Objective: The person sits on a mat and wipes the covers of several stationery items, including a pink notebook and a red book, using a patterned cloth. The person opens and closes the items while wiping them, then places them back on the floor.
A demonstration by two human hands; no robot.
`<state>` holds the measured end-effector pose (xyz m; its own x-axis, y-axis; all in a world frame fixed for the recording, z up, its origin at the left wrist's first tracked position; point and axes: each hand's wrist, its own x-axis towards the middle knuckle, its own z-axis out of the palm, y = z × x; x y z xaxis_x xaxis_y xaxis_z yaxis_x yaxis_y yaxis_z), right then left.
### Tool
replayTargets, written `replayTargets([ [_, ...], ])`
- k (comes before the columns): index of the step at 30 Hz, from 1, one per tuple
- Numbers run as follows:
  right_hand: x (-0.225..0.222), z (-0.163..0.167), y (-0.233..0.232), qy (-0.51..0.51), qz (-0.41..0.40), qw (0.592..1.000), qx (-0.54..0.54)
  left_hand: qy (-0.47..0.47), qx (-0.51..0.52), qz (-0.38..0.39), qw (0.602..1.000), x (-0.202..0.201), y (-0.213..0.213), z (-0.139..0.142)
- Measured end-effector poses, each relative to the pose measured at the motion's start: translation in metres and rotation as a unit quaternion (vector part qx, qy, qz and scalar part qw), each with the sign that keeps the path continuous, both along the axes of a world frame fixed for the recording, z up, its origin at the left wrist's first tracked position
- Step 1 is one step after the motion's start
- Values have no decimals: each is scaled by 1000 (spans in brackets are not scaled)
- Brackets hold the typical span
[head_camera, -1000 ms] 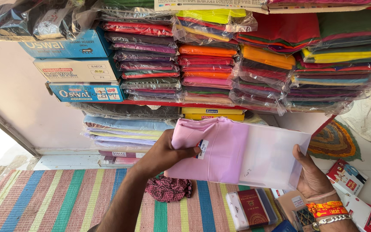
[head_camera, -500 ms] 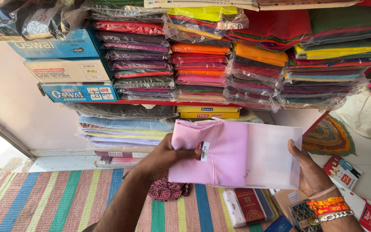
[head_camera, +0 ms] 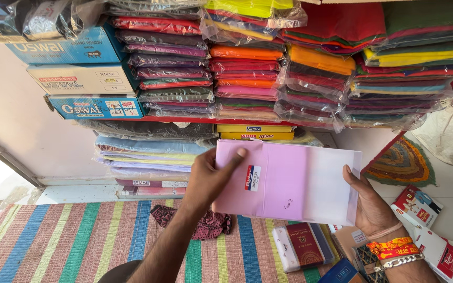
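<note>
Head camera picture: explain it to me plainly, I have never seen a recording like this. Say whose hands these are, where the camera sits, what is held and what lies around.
There is no machine here. The camera sits on a person's head and looks down, so both arms reaching up from the bottom edge are that person's own.

The left hand and the right hand hold one flat packet of pink folded fabric in a clear plastic sleeve, the left gripping its left edge with a finger laid across the front, the right supporting its right edge. A small label is stuck on the front. The right wrist wears orange thread bands and a metal chain.

Behind, shelves carry stacks of wrapped fabric in many colours, with blue and white boxes at left. Below lies a striped mat with a dark patterned cloth and a maroon boxed item on it.
</note>
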<state>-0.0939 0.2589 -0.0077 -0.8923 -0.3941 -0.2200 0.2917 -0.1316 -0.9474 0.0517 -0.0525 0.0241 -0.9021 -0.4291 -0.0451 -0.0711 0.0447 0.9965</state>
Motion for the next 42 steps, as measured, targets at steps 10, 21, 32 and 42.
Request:
replayTargets([
  [10,6,-7,-8,-19,18,1000,-9,26,54,0,998,-7,8,-27],
  [21,3,-2,-8,-3,24,999,-26,-53,-43,-151,986,4,-13,-8],
  [32,2,-2,-10,-13,28,999,-28,-19,-100,-134,986,9,-5,-6],
  [42,4,-12,-16,-19,33,998,-58,-61,-40,-169,983,11,10,10],
])
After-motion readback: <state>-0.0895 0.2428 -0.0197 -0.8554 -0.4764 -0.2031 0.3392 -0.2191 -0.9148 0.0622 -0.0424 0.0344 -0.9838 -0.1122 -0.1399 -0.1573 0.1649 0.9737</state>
